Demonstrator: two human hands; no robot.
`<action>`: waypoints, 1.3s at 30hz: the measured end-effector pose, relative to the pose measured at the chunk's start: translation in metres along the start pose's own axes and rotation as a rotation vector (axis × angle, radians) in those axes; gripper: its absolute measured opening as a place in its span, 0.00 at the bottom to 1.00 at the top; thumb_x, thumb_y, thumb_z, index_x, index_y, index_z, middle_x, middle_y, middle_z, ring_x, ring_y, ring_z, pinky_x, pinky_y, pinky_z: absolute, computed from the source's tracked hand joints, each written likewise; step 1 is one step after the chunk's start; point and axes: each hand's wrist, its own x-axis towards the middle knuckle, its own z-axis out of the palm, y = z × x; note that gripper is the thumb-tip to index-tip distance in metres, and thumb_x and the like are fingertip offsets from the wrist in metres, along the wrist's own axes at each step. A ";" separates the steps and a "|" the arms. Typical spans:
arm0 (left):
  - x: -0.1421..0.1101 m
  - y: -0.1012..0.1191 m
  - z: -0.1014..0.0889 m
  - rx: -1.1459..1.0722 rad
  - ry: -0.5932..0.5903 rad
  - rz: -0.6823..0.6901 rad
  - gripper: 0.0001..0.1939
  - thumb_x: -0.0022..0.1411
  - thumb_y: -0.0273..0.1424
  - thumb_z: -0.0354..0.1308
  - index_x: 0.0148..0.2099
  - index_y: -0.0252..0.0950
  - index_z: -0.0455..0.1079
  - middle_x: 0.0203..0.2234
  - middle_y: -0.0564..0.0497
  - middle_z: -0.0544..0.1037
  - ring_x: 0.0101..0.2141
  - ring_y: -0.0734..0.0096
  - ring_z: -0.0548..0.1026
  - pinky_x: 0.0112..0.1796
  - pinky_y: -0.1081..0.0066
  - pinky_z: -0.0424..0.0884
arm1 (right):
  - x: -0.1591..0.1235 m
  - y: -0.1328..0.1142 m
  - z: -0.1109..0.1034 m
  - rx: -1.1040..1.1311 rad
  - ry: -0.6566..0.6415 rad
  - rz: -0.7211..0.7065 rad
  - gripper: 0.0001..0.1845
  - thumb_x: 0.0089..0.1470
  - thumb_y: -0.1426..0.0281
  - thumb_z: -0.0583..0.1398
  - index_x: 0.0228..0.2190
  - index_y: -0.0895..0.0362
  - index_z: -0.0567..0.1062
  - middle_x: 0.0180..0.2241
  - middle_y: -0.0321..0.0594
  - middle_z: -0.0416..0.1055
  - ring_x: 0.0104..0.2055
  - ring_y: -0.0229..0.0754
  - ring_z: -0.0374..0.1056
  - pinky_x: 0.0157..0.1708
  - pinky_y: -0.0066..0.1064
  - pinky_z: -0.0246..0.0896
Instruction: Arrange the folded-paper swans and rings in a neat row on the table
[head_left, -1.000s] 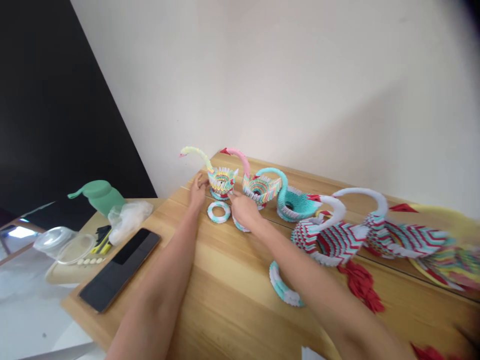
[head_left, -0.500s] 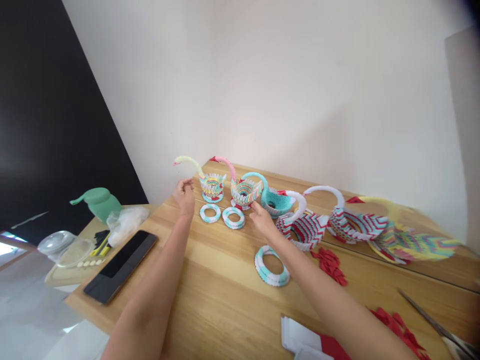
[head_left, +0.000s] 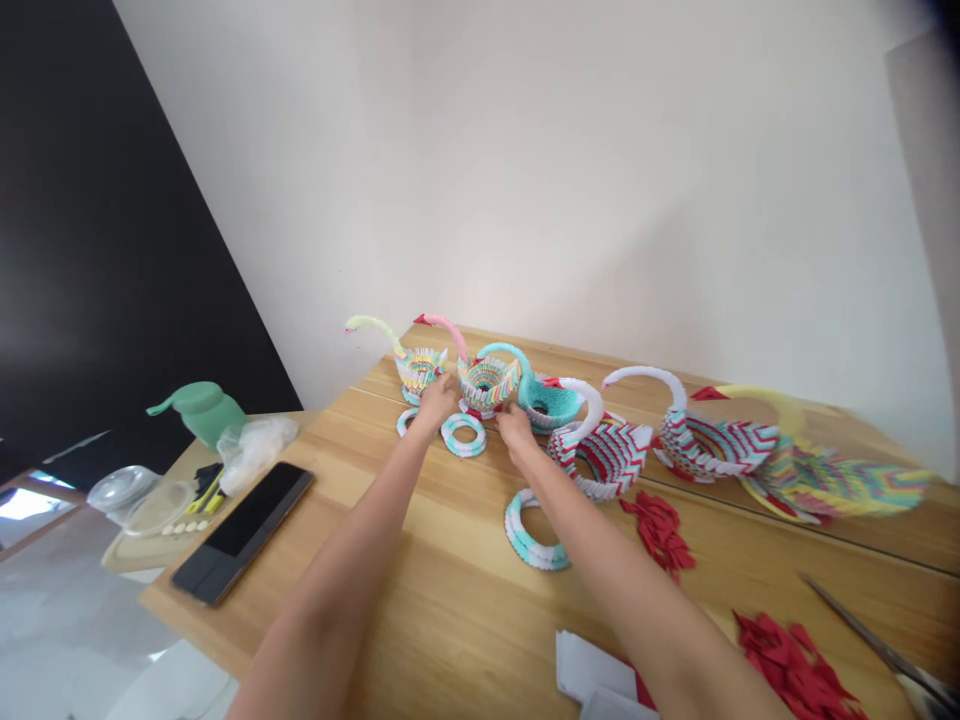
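Note:
A folded-paper swan [head_left: 487, 383] with a pink neck and a striped, multicoloured body stands between my two hands. My left hand [head_left: 437, 402] is at its left side, fingers curled in against the body, partly in front of a smaller yellow-necked swan [head_left: 411, 372]. On the other side, my right hand [head_left: 514, 428] has its fingers closed at the lower edge of the pink-necked swan; the fingertips are partly hidden. Close in front lies a white-and-turquoise paper ring [head_left: 451, 437]. A turquoise swan [head_left: 561, 408] stands just right of my right hand.
More paper swans [head_left: 622, 460] line the back right. A larger ring [head_left: 517, 545], red paper pieces [head_left: 660, 530], white paper [head_left: 589, 665] and scissors [head_left: 862, 630] lie nearer. At left are a phone [head_left: 244, 535], plastic bag [head_left: 259, 450] and green jug [head_left: 206, 410].
My left hand has moved right, from beside the yellow-necked swan to the left side of the pink-necked one. My right hand stays at that swan's right side. The view has shifted slightly.

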 end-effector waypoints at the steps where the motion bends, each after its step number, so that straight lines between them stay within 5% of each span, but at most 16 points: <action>1: 0.004 -0.002 0.003 0.014 -0.015 -0.001 0.16 0.49 0.20 0.51 0.40 0.36 0.73 0.37 0.47 0.78 0.46 0.57 0.72 0.51 0.57 0.64 | 0.002 0.001 0.001 0.014 0.013 0.035 0.13 0.59 0.66 0.54 0.42 0.61 0.71 0.38 0.42 0.72 0.35 0.40 0.68 0.36 0.34 0.64; 8: 0.023 -0.017 0.017 0.097 -0.066 -0.019 0.10 0.61 0.28 0.55 0.46 0.36 0.71 0.44 0.42 0.74 0.45 0.61 0.72 0.46 0.61 0.69 | 0.016 0.006 0.008 0.099 0.073 0.234 0.13 0.61 0.64 0.56 0.42 0.61 0.71 0.41 0.42 0.71 0.41 0.42 0.69 0.42 0.39 0.66; 11: 0.025 -0.022 0.021 0.149 -0.079 -0.046 0.15 0.65 0.36 0.53 0.52 0.36 0.66 0.50 0.44 0.70 0.45 0.65 0.72 0.45 0.60 0.72 | 0.018 0.005 0.009 0.125 0.065 0.255 0.12 0.60 0.65 0.56 0.41 0.61 0.71 0.41 0.42 0.72 0.42 0.42 0.69 0.43 0.39 0.65; 17: 0.024 -0.024 0.020 0.249 -0.097 -0.092 0.07 0.62 0.25 0.54 0.39 0.32 0.74 0.35 0.42 0.76 0.42 0.56 0.73 0.47 0.57 0.68 | 0.018 0.002 0.009 0.158 0.050 0.243 0.16 0.52 0.75 0.49 0.40 0.62 0.73 0.42 0.50 0.74 0.44 0.46 0.69 0.42 0.34 0.63; 24: 0.019 -0.019 0.012 0.373 -0.111 -0.152 0.15 0.65 0.35 0.53 0.52 0.35 0.67 0.49 0.44 0.71 0.45 0.64 0.72 0.45 0.60 0.72 | 0.019 0.001 0.013 0.201 0.048 0.197 0.21 0.46 0.74 0.48 0.39 0.62 0.75 0.42 0.49 0.75 0.45 0.48 0.70 0.42 0.33 0.63; 32: 0.016 -0.007 0.008 0.528 -0.145 -0.186 0.18 0.64 0.36 0.54 0.54 0.34 0.64 0.49 0.44 0.70 0.45 0.63 0.72 0.44 0.58 0.72 | 0.017 0.000 0.014 0.219 0.054 0.169 0.22 0.45 0.74 0.49 0.39 0.60 0.75 0.40 0.46 0.76 0.43 0.49 0.71 0.43 0.35 0.64; 39: -0.005 0.014 -0.001 0.625 -0.158 -0.071 0.11 0.61 0.22 0.50 0.42 0.31 0.73 0.40 0.40 0.77 0.45 0.58 0.74 0.46 0.63 0.68 | 0.005 -0.011 -0.009 0.173 0.005 0.116 0.22 0.47 0.75 0.49 0.41 0.60 0.75 0.41 0.46 0.77 0.44 0.50 0.71 0.46 0.39 0.64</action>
